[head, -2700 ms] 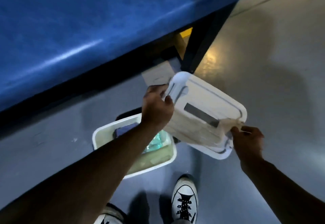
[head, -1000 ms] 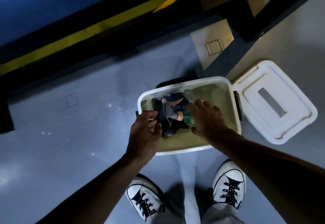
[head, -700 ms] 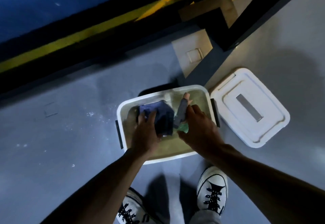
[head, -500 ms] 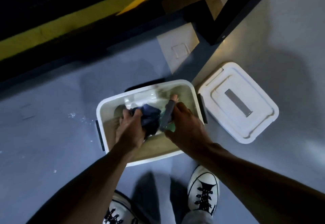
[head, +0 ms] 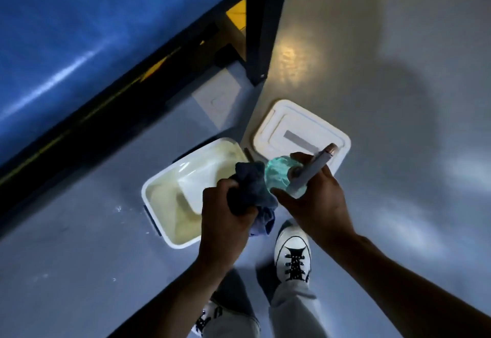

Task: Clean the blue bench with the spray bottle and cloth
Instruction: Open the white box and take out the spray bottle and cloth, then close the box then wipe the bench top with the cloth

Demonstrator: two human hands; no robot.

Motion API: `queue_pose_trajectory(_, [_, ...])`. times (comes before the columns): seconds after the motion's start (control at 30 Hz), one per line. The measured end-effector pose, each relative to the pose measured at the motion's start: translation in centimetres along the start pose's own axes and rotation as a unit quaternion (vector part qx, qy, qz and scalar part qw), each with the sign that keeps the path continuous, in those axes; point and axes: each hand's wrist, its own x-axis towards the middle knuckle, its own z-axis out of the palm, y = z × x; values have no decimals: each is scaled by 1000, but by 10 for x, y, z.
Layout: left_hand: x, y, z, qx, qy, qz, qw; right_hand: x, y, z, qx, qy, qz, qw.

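The blue bench [head: 79,19] fills the upper left of the view, its shiny padded top above a black frame. My left hand [head: 225,220] is closed around a crumpled dark blue cloth [head: 251,189]. My right hand [head: 316,199] grips a spray bottle [head: 279,175] with a clear green body and a grey spray head pointing up and right. Both hands are raised above the floor, close together, over the right end of the white plastic box [head: 159,199].
The open white box stands on the grey floor with nothing visible inside. Its white lid [head: 300,130] lies flat beside it to the right. A black bench leg [head: 261,24] comes down just behind the lid. My white sneakers [head: 292,255] are below the hands.
Both hands have lifted out of the box, the left with the cloth and the right with the spray bottle. The view has tilted up, and the bench top shows again.
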Motion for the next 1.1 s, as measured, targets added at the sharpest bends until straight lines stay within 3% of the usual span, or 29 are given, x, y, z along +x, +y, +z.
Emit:
queue_pose_trajectory(0.17, [-23,-8,75,10,-84,-13,996,-20,66,-32,4,34,72,997])
queue_pose_trajectory(0.37, [-14,-79,160,143,-99,28,984,-25,174,19,-21,-1,85,996])
queue_pose_trajectory(0.47, [2,-121,176,206,-88,70,972,-21,213,51,-34,-30,75,996])
queue_pose_trajectory(0.63, [8,-145,170,225,-76,92,967,-27,230,66,-12,-15,92,996])
queue_pose_trajectory(0.83, [18,-87,146,143,-105,165,970,-31,228,42,-56,-99,104,988])
queue_pose_trajectory(0.93, [43,-35,138,105,-114,183,971,-41,233,24,-147,-126,104,976])
queue_pose_trajectory(1.03, [82,7,135,126,-116,153,973,-40,252,8,-207,-118,67,969])
queue_pose_trajectory(1.1, [116,23,138,167,-106,132,971,-19,256,-5,-188,-94,122,970])
